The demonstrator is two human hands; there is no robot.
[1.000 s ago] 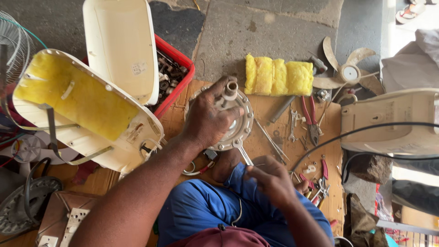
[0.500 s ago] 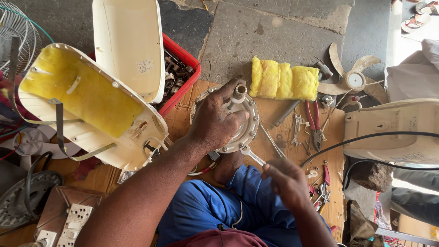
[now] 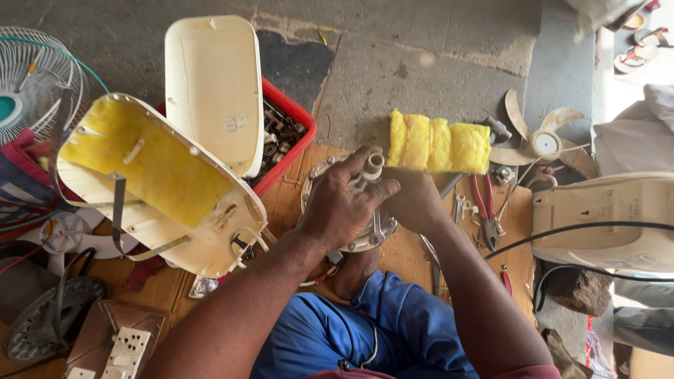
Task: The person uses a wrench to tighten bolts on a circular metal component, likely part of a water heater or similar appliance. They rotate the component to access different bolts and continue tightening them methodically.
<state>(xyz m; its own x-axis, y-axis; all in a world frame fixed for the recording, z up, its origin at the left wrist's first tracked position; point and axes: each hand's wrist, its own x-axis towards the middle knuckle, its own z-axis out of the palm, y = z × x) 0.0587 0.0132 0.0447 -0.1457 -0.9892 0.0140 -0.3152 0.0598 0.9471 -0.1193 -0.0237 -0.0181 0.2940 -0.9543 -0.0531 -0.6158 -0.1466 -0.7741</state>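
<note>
Round metal motor housing point(image 3: 351, 231) out of its casing, resting on wooden board point(image 3: 414, 260) just above blue-clad knees; short pale shaft stub point(image 3: 373, 167) standing up from its middle; judged mid-disassembly or mid-refit, can't tell which; cream casing halves lying apart at left, one lined w/ yellow padding point(image 3: 151, 172), other point(image 3: 214, 91) leaning over red parts bin point(image 3: 291, 133); fan blade point(image 3: 544, 140) off and lying separately upper right; so outer parts already stripped, motor unit itself not opened as far as visible. Left hand point(image 3: 344, 203) laid palm-down over housing top, fingers curled round shaft stub, thumb alongside; grip closed on the stub and housing, firm-looking. Right hand point(image 3: 414, 203) tucked against housing's right edge, knuckles up, fingers hidden behind left hand and housing; can't tell if pinching anything. Both forearms reaching fwd from bottom edge, converging on housing. Red-handled pliers point(image 3: 484, 210) and small spanners point(image 3: 460, 207) lying unused just right of hands; yellow sponge block point(image 3: 439, 144) just beyond.
</note>
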